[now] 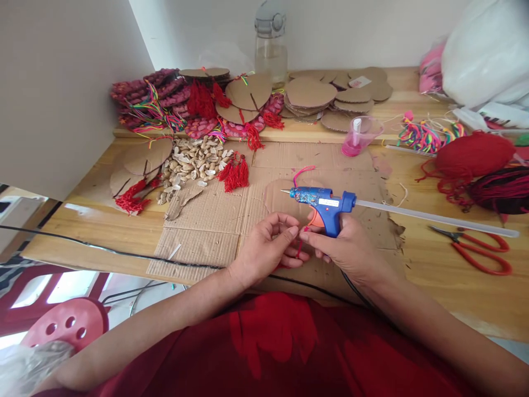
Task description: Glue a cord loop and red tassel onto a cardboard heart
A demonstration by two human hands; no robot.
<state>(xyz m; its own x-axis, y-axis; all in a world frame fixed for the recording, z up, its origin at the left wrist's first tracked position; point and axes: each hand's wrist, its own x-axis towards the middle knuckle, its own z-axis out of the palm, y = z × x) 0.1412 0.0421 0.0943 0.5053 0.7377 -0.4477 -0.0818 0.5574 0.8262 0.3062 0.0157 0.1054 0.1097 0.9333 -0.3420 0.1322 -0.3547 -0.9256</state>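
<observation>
Along the table [454,292] edge, a black cable [202,266] is run past the L wrist; if it's the glue gun's lead & gets snagged, the gun could be jerked. The blue glue gun [320,204] is grasped by the R grip [346,245], nozzle aimed L over a cardboard disc [275,201]; if the trigger is squeezed accidentally, glue could be dripped there, & skin burnt if the tip's hot & swung toward the L grip [270,242]. By the L grip's fingertips, red cord [300,249] is apparently pinched, b/w the grips; it could be dropped, R fingers being occupied w/ the gun.
</observation>
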